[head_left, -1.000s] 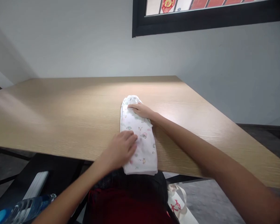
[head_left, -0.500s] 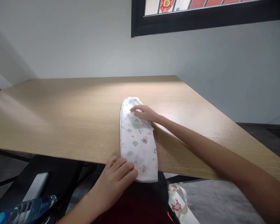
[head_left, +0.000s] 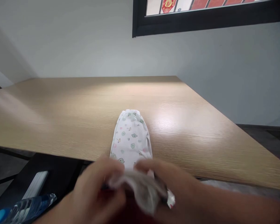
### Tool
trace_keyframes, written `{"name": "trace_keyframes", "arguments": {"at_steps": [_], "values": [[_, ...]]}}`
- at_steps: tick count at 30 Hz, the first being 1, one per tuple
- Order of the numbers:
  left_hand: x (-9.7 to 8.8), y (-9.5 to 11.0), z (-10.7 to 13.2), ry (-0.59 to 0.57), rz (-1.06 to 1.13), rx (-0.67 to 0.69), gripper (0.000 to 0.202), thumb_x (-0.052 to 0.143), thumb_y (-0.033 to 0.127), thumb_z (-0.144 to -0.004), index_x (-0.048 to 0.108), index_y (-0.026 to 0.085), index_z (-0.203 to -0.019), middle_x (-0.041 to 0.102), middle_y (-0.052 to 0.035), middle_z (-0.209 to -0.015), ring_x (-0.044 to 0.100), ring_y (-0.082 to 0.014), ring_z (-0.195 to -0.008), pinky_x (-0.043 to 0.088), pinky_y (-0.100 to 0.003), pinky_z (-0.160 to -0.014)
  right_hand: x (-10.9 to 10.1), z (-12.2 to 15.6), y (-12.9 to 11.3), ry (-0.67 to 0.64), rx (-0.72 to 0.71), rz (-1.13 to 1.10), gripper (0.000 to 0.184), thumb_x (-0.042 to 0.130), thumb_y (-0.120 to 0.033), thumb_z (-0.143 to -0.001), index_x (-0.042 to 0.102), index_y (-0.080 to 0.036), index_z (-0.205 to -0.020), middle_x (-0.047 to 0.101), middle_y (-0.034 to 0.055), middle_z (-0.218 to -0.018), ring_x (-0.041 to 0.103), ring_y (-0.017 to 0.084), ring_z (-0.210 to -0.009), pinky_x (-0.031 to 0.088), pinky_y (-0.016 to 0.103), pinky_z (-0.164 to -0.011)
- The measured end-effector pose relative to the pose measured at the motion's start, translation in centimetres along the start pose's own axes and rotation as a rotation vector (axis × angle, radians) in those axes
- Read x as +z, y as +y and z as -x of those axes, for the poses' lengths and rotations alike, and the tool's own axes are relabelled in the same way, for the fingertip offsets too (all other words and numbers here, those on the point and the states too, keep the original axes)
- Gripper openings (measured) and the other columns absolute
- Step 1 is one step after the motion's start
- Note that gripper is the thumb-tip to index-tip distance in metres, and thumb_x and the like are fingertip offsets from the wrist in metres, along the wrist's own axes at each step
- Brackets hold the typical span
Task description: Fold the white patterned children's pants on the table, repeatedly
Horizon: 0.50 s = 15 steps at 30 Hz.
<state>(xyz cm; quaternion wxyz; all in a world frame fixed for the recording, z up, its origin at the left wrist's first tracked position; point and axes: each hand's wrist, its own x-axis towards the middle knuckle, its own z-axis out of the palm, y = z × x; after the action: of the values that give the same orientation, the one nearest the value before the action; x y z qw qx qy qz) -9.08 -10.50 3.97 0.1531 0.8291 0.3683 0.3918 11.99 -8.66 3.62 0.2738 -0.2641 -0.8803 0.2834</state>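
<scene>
A folded white garment (head_left: 130, 137), which looks like small printed trousers, lies lengthwise on the wooden table, its gathered elastic end pointing away from me. Its print shows small green, pink and yellow figures. The near end is raised off the table's front edge between my two hands and is smeared by motion. My left hand (head_left: 95, 186) is closed on that end from the left. From the other side, my right hand (head_left: 170, 177) grips it too, with its fingertips blurred and partly hidden by the lifted fabric.
The wooden table (head_left: 72, 109) reaches back to a grey wall (head_left: 84, 37) with a dark-framed window (head_left: 140, 25). At lower left, a water bottle (head_left: 30, 207) with a blue cap and a white flat object (head_left: 36, 185) lie on a black seat (head_left: 52, 174).
My right hand has come back from the garment's far part to its near end, beside my left. The garment has slid towards me, and its near end is now lifted and bunched.
</scene>
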Motion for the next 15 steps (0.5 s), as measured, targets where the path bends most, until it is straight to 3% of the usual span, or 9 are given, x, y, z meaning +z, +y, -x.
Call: {"name": "trace_keyframes", "arguments": {"at_steps": [2, 5, 8, 10, 12, 15], "values": [[-0.1, -2.1, -3.1, 0.092, 0.020, -0.180, 0.020, 0.052, 0.022, -0.080, 0.045, 0.022, -0.099, 0.056, 0.0028, -0.071, 0.053, -0.0101, -0.057, 0.041, -0.019, -0.047, -1.7, -2.6, 2.1, 0.138, 0.116, -0.170, 0.039, 0.055, -0.015, -0.070, 0.044, -0.021, -0.106, 0.057, -0.0045, -0.069, 0.051, 0.011, -0.053, 0.040, 0.021, -0.045], [0.5, -7.0, -8.8, 0.035, 0.052, -0.385, 0.022, 0.046, 0.030, -0.083, 0.041, 0.021, -0.102, 0.052, 0.0042, -0.066, 0.052, -0.0104, -0.053, 0.038, -0.019, -0.044, -3.8, -6.8, 6.8, 0.235, 0.336, -0.265, 0.033, 0.052, -0.020, -0.074, 0.045, -0.018, -0.106, 0.056, -0.0025, -0.067, 0.053, 0.013, -0.057, 0.040, 0.024, -0.047], [1.9, -11.6, -12.5, -0.035, -0.158, -0.443, 0.027, 0.043, 0.026, -0.083, 0.040, 0.017, -0.109, 0.056, -0.0025, -0.083, 0.057, -0.0136, -0.067, 0.045, -0.023, -0.054, -4.8, -9.4, 11.9, 0.261, 0.587, -0.215, 0.030, 0.052, -0.016, -0.073, 0.049, -0.014, -0.103, 0.059, 0.0018, -0.070, 0.056, 0.017, -0.062, 0.044, 0.028, -0.053], [2.7, -13.4, -12.9, -0.058, -0.257, -0.436, 0.032, 0.046, 0.020, -0.080, 0.044, 0.014, -0.111, 0.055, -0.0097, -0.099, 0.058, -0.0180, -0.082, 0.047, -0.030, -0.068, -4.8, -9.9, 14.2, 0.280, 0.687, -0.069, 0.030, 0.051, -0.013, -0.073, 0.051, -0.011, -0.103, 0.060, 0.0063, -0.077, 0.057, 0.019, -0.068, 0.047, 0.032, -0.059], [3.3, -13.8, -12.2, -0.082, -0.317, -0.392, 0.033, 0.048, 0.016, -0.078, 0.048, 0.012, -0.110, 0.051, -0.0137, -0.111, 0.054, -0.0228, -0.098, 0.044, -0.037, -0.082, -4.3, -9.5, 15.2, 0.344, 0.645, 0.145, 0.031, 0.050, -0.013, -0.075, 0.051, -0.009, -0.105, 0.060, 0.0121, -0.089, 0.057, 0.023, -0.079, 0.047, 0.037, -0.067], [3.7, -12.9, -10.7, -0.147, -0.389, -0.281, 0.029, 0.045, 0.015, -0.081, 0.054, 0.015, -0.109, 0.052, -0.0112, -0.116, 0.048, -0.0246, -0.109, 0.036, -0.042, -0.094, -2.8, -8.8, 14.5, 0.442, 0.337, 0.443, 0.030, 0.044, -0.013, -0.079, 0.053, -0.008, -0.107, 0.056, 0.0167, -0.106, 0.050, 0.028, -0.099, 0.043, 0.044, -0.081]]}}
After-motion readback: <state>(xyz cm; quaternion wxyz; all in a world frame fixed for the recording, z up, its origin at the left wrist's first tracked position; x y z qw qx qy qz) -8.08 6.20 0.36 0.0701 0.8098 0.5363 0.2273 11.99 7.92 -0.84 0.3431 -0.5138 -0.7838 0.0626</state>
